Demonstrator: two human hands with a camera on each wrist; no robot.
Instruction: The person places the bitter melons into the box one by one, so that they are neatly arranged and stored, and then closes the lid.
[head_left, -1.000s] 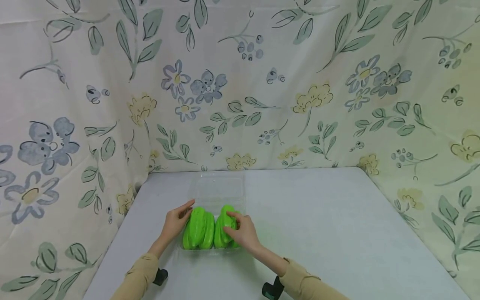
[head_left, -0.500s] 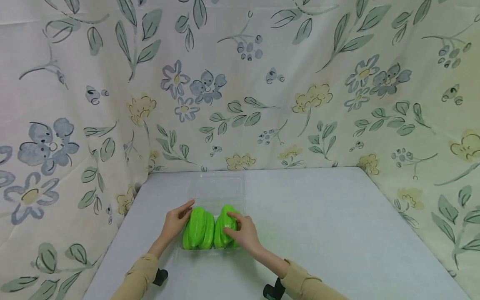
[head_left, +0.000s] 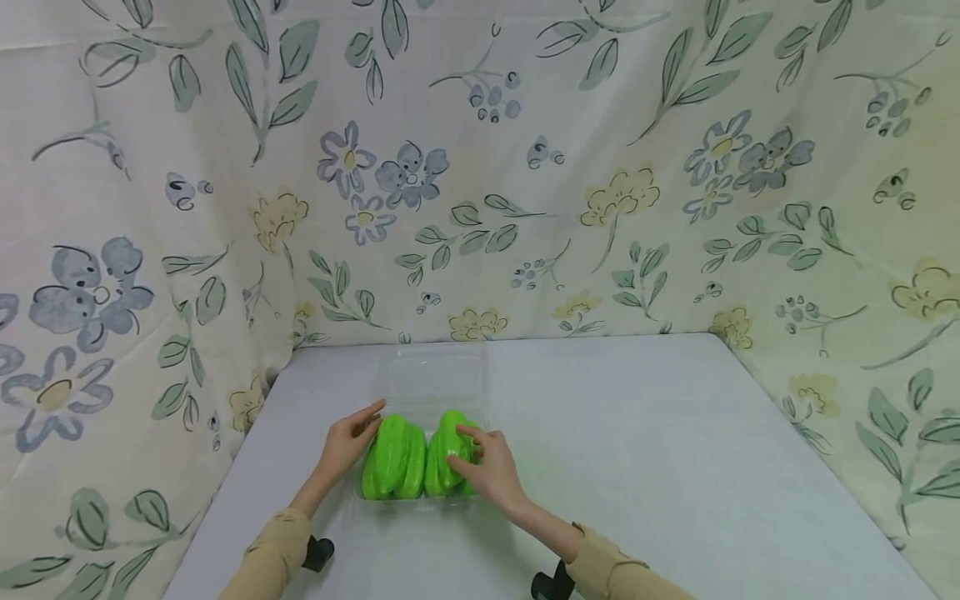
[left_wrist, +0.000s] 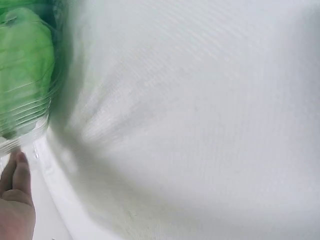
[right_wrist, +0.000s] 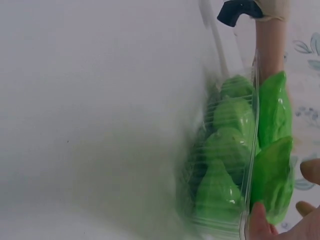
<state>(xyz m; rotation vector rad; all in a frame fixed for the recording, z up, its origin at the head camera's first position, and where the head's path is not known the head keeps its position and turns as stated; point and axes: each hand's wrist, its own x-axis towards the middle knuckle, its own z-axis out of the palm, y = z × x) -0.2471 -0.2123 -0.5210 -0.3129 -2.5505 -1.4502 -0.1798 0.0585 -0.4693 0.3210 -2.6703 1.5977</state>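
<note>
Several bright green, ridged fruits that look like star fruit (head_left: 392, 454) fill a clear plastic box (right_wrist: 252, 115), its lid (head_left: 438, 373) folded back behind it. Some stand higher than the rim in the right wrist view. My left hand (head_left: 348, 440) is at the box's left side, fingers stretched along it; in the left wrist view its fingertips (left_wrist: 20, 159) are right at the ribbed corner. Over the right-hand pile, my right hand (head_left: 491, 471) has thumb and fingers spread around an upper star fruit (right_wrist: 272, 182), with a gap beside the forefinger in the right wrist view.
The box stands on a white table (head_left: 637, 450), left of the middle. A floral curtain (head_left: 480, 167) hangs behind and along both sides. Dark wrist cameras (head_left: 553, 581) are worn below the tan sleeves (head_left: 618, 568).
The whole head view has shifted slightly left. Both hands, the fruits and the box keep nearly the same places relative to each other.
</note>
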